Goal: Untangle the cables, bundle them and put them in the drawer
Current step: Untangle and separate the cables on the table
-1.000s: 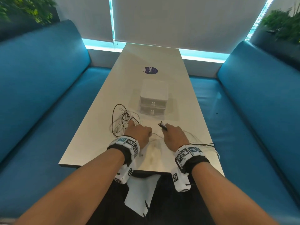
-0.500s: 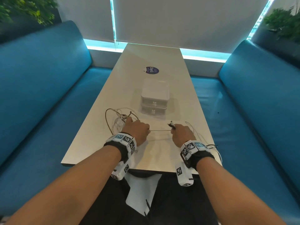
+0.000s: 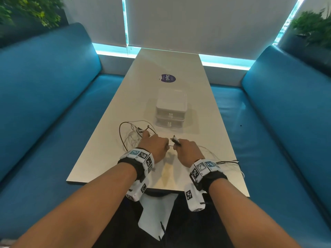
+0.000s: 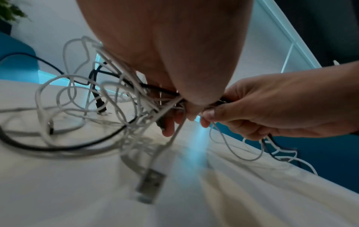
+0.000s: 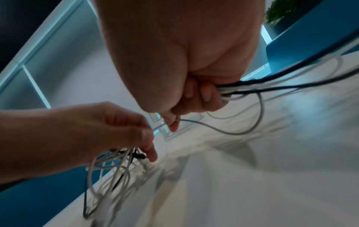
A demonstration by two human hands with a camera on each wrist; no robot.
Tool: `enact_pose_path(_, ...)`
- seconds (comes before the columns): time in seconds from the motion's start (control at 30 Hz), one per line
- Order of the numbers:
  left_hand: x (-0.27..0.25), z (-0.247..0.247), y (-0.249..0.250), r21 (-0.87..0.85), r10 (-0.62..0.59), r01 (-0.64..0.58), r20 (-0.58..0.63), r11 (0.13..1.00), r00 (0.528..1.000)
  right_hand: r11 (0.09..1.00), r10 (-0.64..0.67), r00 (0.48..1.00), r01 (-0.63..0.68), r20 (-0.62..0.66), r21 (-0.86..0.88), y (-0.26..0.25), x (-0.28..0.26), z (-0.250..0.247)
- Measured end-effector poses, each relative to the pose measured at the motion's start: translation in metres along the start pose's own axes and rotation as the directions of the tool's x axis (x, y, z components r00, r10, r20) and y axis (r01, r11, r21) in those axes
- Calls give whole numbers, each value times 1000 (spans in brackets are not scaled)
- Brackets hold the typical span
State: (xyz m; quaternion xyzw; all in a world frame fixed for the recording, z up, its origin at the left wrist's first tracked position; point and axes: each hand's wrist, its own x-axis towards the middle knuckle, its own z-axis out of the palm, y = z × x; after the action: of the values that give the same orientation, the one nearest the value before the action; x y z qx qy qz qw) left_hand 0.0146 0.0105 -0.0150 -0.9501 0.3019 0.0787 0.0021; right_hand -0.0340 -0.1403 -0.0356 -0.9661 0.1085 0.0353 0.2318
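A tangle of white and black cables (image 3: 133,135) lies on the white table (image 3: 100,158), in front of a white two-drawer box (image 3: 171,111) with both drawers shut. My left hand (image 3: 155,146) grips the tangle (image 4: 87,99) at its right side, fingers curled round several strands. A white USB plug (image 4: 149,184) hangs below it. My right hand (image 3: 186,151) holds a bunch of cable ends (image 3: 176,140), fist closed round black and white strands (image 5: 272,86) that trail off to the right. A short white strand (image 3: 171,145) runs between the two hands.
Loose cable lengths (image 3: 231,161) run over the table's right edge. A purple round sticker (image 3: 167,78) sits beyond the drawer box. Blue benches (image 3: 44,108) flank the table on both sides, with plants (image 3: 315,24) in the far corners.
My hands, spread apart half a second ago with a strand stretched between them, have come back close together. The tangle's loops have shifted slightly on the table.
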Motion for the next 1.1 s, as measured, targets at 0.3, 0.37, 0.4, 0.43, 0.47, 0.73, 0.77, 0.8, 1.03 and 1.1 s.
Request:
enact_pose_path(0.3, 4, 1, -11, -8, 40, -40, -17, 999, 999, 976, 174, 977, -188, -124, -112, 21, 5, -15)
enact_pose_path(0.37, 4, 3, -12, -19, 31, -32, -31, 999, 999, 968, 199, 971, -215, -130, -127, 23, 4, -15)
enact_pose_path(0.4, 4, 4, -13, -25, 24, -25, -36, 999, 999, 965, 211, 969, -227, -130, -128, 24, 3, -16)
enact_pose_path(0.43, 4, 6, -13, -28, 16, -17, -35, 999, 999, 963, 225, 966, -241, -130, -125, 24, 3, -16)
enact_pose_path(0.47, 4, 7, -15, -17, 7, -7, -26, 1000, 1000, 960, 236, 963, -252, -133, -119, 25, 3, -17)
enact_pose_path(0.73, 3, 18, -19, 97, 69, -66, -24, 993, 997, 963, 182, 977, -200, -109, -180, 22, -1, -13)
enact_pose_path(0.77, 3, 17, -16, 122, 77, -72, -36, 990, 996, 970, 143, 984, -161, -106, -181, 17, -1, -12)
enact_pose_path(0.8, 4, 17, -13, 141, 77, -70, -46, 987, 996, 978, 93, 990, -110, -104, -175, 11, -1, -9)
enact_pose_path(1.03, 11, 22, 2, 65, 84, -80, -61, 995, 995, 992, -110, 994, 110, -4, -68, -8, -2, 0)
enact_pose_path(1.1, 9, 22, 2, 78, 94, -87, -80, 993, 992, 997, -67, 998, 67, 3, -28, -4, -1, -1)
